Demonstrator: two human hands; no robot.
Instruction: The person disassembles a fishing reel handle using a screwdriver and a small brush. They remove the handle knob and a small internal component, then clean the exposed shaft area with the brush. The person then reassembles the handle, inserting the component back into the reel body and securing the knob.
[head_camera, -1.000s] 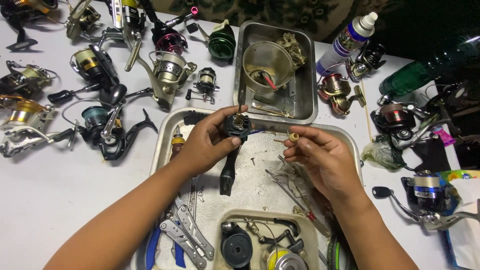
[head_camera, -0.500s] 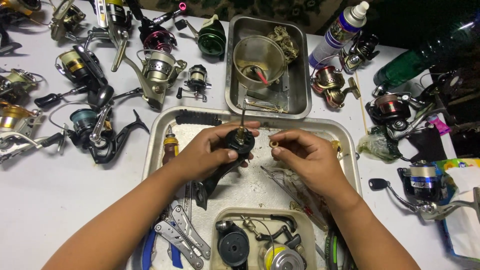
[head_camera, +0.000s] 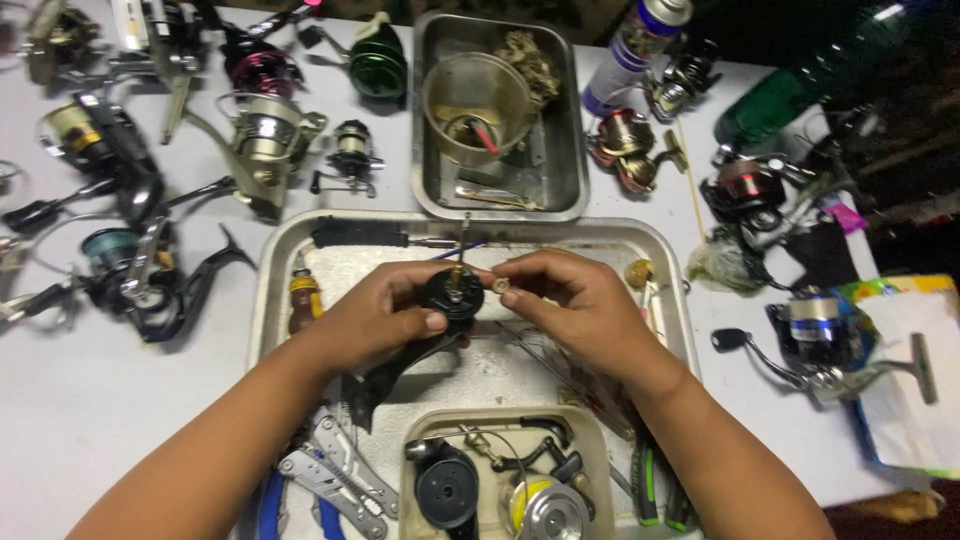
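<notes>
Left hand: the left hand (head_camera: 375, 318) is wrapped around a black fishing reel body (head_camera: 450, 296), thumb across its lower edge; half a second ago it gripped the same piece lower in view, and a second ago it held it higher and further left.
Reel body: held over the large metal tray (head_camera: 275, 290), its round face up, a brass shaft (head_camera: 457, 275) standing from the middle; its dark stem (head_camera: 385, 375) trails down and left below the palm.
Right hand: the right hand (head_camera: 575, 305) pinches a small brass ring (head_camera: 501, 287) between thumb and forefinger, the other fingers curled in.
Ring and shaft: the ring sits just beside the shaft tip, closer than in the earlier frames, when the two hands were set further apart; whether it touches the shaft is hard to tell at this size.
View: the whole table shows shifted a little since a second ago.
Around the tray: a smaller steel pan (head_camera: 570, 170) with a clear cup (head_camera: 478, 100) lies behind it, a beige tub (head_camera: 590, 440) of reel parts lies in front, and folding pliers (head_camera: 335, 470) rest by the left forearm.
Table: spinning reels (head_camera: 260, 140) lie scattered on the white surface to both sides.
</notes>
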